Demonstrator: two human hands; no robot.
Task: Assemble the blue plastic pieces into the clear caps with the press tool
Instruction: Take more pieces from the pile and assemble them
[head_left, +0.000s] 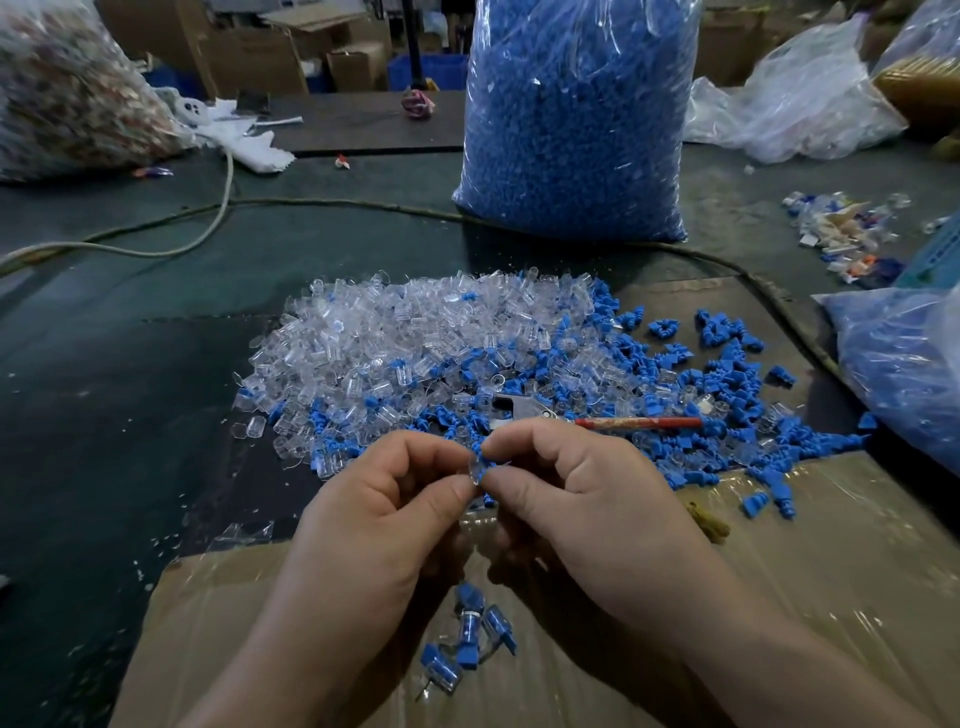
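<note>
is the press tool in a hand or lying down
Lying down: the press tool rests among loose pieces, beyond the left hand and right hand.

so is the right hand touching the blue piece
Touching. The head view shows the right hand pinching the blue piece between thumb and forefinger, against the clear cap in the left hand.

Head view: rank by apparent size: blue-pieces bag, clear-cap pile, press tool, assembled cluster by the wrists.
1. blue-pieces bag
2. clear-cap pile
3/4. press tool and assembled cluster: the tool is longer but thin, the cluster sits nearer the camera; not ranked.
</note>
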